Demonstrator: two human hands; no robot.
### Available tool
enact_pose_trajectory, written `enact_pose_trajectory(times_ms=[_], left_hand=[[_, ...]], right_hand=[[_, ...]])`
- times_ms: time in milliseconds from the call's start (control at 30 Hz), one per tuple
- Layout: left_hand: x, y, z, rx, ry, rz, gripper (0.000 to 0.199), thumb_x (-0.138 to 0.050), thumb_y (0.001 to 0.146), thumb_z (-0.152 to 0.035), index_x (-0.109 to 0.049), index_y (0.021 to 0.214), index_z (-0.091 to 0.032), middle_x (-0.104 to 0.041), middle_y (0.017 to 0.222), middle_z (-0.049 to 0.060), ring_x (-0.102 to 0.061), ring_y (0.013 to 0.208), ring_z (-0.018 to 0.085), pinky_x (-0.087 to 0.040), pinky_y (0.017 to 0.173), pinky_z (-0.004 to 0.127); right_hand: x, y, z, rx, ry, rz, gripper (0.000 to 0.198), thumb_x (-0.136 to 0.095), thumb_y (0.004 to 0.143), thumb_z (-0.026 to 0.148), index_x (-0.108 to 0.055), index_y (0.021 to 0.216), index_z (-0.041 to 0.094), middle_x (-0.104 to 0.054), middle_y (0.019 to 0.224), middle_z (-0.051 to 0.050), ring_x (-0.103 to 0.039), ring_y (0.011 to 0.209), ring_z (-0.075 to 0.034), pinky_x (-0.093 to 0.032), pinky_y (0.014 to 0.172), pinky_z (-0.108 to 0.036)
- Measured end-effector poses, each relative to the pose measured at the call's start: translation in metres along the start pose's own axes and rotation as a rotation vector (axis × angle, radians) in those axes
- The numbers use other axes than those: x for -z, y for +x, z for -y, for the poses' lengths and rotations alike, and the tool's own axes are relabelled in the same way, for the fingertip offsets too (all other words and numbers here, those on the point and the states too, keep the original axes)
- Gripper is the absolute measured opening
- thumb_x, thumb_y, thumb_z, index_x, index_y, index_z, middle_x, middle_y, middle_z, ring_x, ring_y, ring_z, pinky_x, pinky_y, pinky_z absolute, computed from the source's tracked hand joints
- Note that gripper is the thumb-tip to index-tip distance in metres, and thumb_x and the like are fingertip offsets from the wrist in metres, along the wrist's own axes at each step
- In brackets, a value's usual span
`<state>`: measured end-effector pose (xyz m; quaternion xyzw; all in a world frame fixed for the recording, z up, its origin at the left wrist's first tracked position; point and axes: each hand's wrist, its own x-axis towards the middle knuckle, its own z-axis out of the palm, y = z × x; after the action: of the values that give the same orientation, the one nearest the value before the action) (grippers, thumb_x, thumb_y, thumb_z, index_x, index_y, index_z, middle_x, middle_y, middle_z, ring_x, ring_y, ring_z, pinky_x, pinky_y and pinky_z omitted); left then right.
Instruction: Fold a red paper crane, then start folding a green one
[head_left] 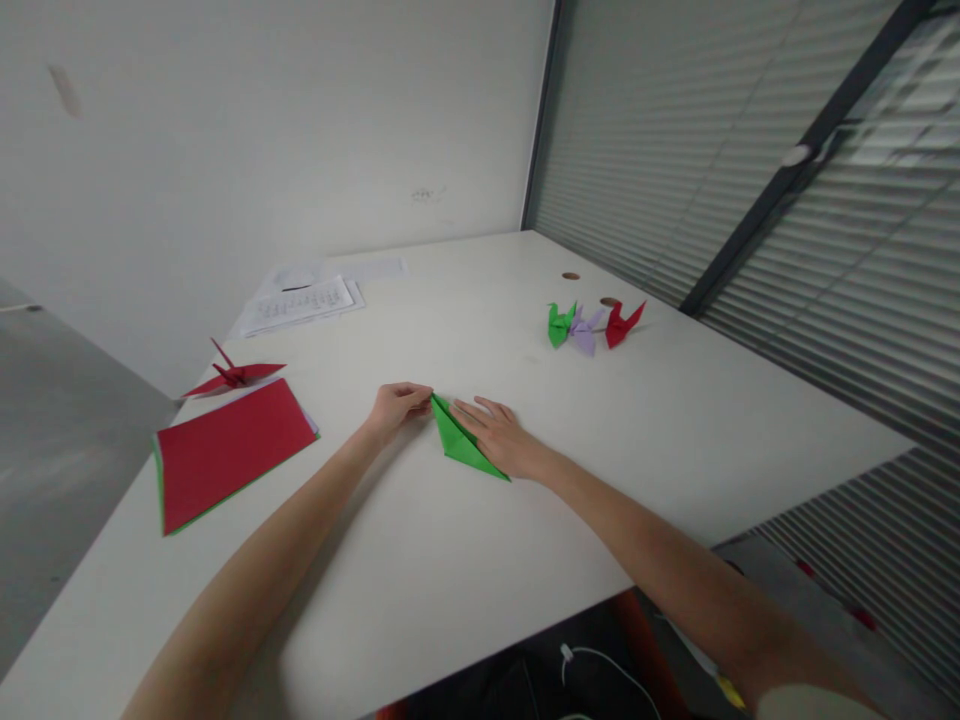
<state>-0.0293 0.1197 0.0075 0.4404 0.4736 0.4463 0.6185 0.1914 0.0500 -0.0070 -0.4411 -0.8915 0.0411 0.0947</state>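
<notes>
A folded piece of green origami paper [460, 446] lies on the white table [420, 580] in front of me, creased into a narrow pointed shape. My left hand [401, 405] pinches its upper left tip between thumb and fingers. Across the paper's right side rests my right hand [495, 436], its fingers spread and lying flat on it. Part of the paper is hidden under that hand.
Left of my hands is a stack of red sheets [232, 455] with green edges below, a red paper crane [234, 376] behind it. Printed papers [307, 305] lie farther back. Green [559, 325], purple [584, 332] and red paper cranes [622, 325] stand at right, near blinds [720, 200].
</notes>
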Motion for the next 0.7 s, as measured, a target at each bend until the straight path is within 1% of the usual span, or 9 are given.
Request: enact_pose_trajectory(times_ms=[133,267,333,500,600,700], left_hand=[[-0.001,0.001,0.000,0.038,-0.018,-0.035,0.032,-0.087,0.056,-0.033,-0.068,0.068,-0.011,-0.067,0.066,0.005,-0.063,0.062,0.014,-0.054,0.069,0.030],[-0.002,-0.002,-0.007,0.106,-0.050,0.016,0.024,-0.080,0.066,-0.029,-0.069,0.074,-0.009,-0.063,0.063,0.003,-0.064,0.064,0.015,-0.056,0.069,0.031],[-0.002,-0.004,-0.011,0.138,-0.060,0.043,0.020,-0.078,0.069,-0.026,-0.068,0.073,-0.009,-0.061,0.062,0.004,-0.064,0.063,0.016,-0.058,0.068,0.032],[-0.004,-0.005,-0.010,0.142,-0.061,0.052,0.018,-0.077,0.070,-0.021,-0.064,0.065,-0.009,-0.060,0.062,0.004,-0.062,0.061,0.014,-0.056,0.065,0.030],[-0.006,-0.004,-0.007,0.115,-0.057,0.034,0.022,-0.079,0.069,-0.023,-0.063,0.063,-0.009,-0.061,0.062,0.003,-0.060,0.059,0.012,-0.055,0.066,0.029],[-0.007,-0.005,-0.005,0.090,-0.060,0.034,0.026,-0.082,0.065,-0.029,-0.065,0.066,-0.010,-0.063,0.065,0.004,-0.062,0.062,0.013,-0.054,0.068,0.029]], right_hand=[[0.001,0.001,0.002,-0.009,-0.027,0.021,0.060,-0.031,0.096,0.019,-0.021,0.155,0.024,-0.029,0.159,-0.004,-0.025,0.143,-0.034,-0.029,0.110,-0.048],[0.001,0.001,0.002,-0.005,-0.033,0.035,0.061,-0.031,0.095,0.017,-0.022,0.155,0.023,-0.029,0.159,-0.004,-0.026,0.142,-0.034,-0.029,0.110,-0.048],[0.002,0.000,0.002,-0.005,-0.031,0.034,0.062,-0.032,0.094,0.016,-0.021,0.155,0.023,-0.029,0.159,-0.004,-0.026,0.142,-0.034,-0.029,0.110,-0.048],[0.003,0.000,0.002,-0.008,-0.031,0.045,0.062,-0.033,0.093,0.015,-0.023,0.154,0.021,-0.029,0.159,-0.005,-0.025,0.142,-0.034,-0.028,0.111,-0.047],[0.004,0.001,0.003,-0.007,-0.017,0.054,0.061,-0.033,0.094,0.016,-0.023,0.154,0.021,-0.029,0.159,-0.005,-0.024,0.142,-0.035,-0.028,0.111,-0.049],[0.003,0.001,0.002,-0.018,0.021,0.043,0.062,-0.034,0.093,0.016,-0.024,0.154,0.019,-0.031,0.158,-0.007,-0.025,0.142,-0.034,-0.027,0.112,-0.049]])
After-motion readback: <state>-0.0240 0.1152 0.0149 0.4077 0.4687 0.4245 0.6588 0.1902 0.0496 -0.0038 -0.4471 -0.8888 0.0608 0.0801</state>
